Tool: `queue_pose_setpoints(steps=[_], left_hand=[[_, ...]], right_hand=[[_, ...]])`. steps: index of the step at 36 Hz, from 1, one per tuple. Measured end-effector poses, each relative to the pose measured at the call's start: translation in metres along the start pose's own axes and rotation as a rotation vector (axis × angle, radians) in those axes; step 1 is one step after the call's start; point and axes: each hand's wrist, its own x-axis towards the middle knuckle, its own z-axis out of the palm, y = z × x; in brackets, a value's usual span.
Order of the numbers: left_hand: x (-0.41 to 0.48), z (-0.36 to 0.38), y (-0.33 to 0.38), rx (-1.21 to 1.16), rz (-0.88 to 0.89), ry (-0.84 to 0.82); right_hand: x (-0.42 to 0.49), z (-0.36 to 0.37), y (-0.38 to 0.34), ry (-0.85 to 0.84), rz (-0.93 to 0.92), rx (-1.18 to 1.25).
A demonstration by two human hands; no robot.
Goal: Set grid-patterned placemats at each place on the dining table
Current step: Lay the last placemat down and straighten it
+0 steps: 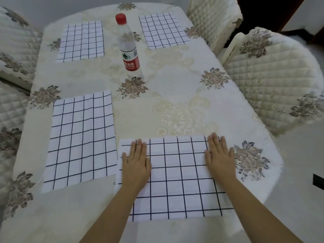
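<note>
Several white placemats with a dark grid lie on the cream floral tablecloth [184, 88]. The nearest placemat [177, 178] lies flat at the front right of the table. My left hand [135, 162] presses flat on its left part with straight fingers. My right hand [220, 157] presses flat on its right edge, fingers together. A second placemat [82, 139] lies at the near left, close beside the first. Two more lie at the far end: one far left [81, 41] and one far right [163, 30].
A clear plastic water bottle [128, 48] with a red cap and red label stands upright in the table's far middle. Quilted cream chairs stand on the right [273, 85], far right [213, 20] and left [14, 46].
</note>
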Motion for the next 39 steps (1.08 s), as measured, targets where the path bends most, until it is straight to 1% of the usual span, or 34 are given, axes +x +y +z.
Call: queue_pose_setpoints(steps=[3, 6, 8, 11, 13, 14, 17, 21, 23, 26, 28, 31, 32, 33, 35, 36, 39], left_hand=[[-0.012, 0.000, -0.003, -0.020, -0.012, 0.041], [-0.035, -0.001, 0.012, -0.092, 0.085, 0.111], [-0.056, 0.000, 0.027, -0.120, 0.176, 0.110], [-0.089, 0.013, 0.037, -0.078, 0.288, 0.042], [-0.103, 0.019, 0.030, -0.053, 0.305, 0.034], [-0.107, 0.019, 0.024, -0.058, 0.290, 0.039], [-0.110, 0.007, 0.003, -0.066, 0.210, 0.032], [-0.113, -0.004, -0.026, -0.051, 0.138, -0.019], [-0.114, -0.006, -0.032, -0.038, 0.146, -0.018], [-0.121, -0.010, -0.028, -0.026, 0.269, -0.011], [-0.126, -0.014, -0.018, -0.015, 0.400, -0.026], [-0.133, -0.015, 0.003, 0.002, 0.558, -0.086], [-0.134, -0.016, 0.009, 0.012, 0.576, -0.106], [-0.134, -0.016, 0.015, 0.022, 0.583, -0.117], [-0.131, -0.014, 0.023, 0.038, 0.588, -0.110], [-0.129, -0.013, 0.026, 0.052, 0.587, -0.111], [-0.121, -0.014, 0.032, 0.108, 0.581, -0.159]], right_hand=[[-0.011, -0.007, 0.004, -0.006, 0.079, -0.021], [-0.032, -0.006, -0.017, 0.093, 0.055, -0.061], [-0.055, 0.003, -0.043, 0.121, -0.060, -0.068], [-0.096, 0.030, -0.078, 0.118, -0.233, -0.015], [-0.119, 0.047, -0.083, 0.105, -0.294, -0.012], [-0.127, 0.051, -0.080, 0.112, -0.292, -0.013], [-0.134, 0.039, -0.059, 0.104, -0.192, -0.034], [-0.133, 0.023, -0.020, 0.016, -0.013, -0.062], [-0.134, 0.015, -0.010, -0.011, 0.035, -0.107], [-0.140, 0.006, -0.009, -0.122, 0.014, -0.139], [-0.146, -0.002, -0.023, -0.174, -0.061, -0.105], [-0.155, 0.003, -0.040, -0.086, -0.274, -0.141], [-0.158, 0.006, -0.043, -0.063, -0.339, -0.133], [-0.161, 0.009, -0.046, -0.078, -0.379, -0.126], [-0.163, 0.009, -0.052, -0.046, -0.448, -0.151], [-0.161, 0.012, -0.052, 0.009, -0.475, -0.170], [-0.155, 0.005, -0.058, 0.066, -0.490, -0.229]])
